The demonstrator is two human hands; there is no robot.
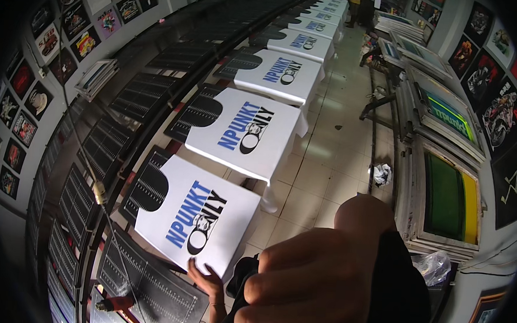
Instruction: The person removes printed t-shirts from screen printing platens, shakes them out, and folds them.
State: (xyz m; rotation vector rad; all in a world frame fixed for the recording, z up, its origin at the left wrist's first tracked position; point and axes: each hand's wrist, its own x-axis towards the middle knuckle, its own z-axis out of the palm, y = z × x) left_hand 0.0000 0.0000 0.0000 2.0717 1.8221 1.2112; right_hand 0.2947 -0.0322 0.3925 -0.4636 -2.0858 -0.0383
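Note:
The nearest white T-shirt [235, 210] lies flat over a black board, printed with blue and black lettering and a small drawn face. At its near edge is my left hand [206, 281], fingers apart and fingertips at the cloth. My right hand [308, 275] is raised close to the camera, its fingers curled into a fist. Whatever that fist holds, if anything, is hidden. A dark sleeve [401, 286] covers the right forearm. Left of my left hand, a red heat gun [116, 304] rests by a bare black board [153, 282] with white markings.
More printed white shirts [284, 110] line the long rack into the distance. Another row of black boards [98, 147] runs along the left. Framed screens [446, 197] stack at the right, near crumpled plastic [433, 267]. A cable with a connector [98, 191] hangs across the left.

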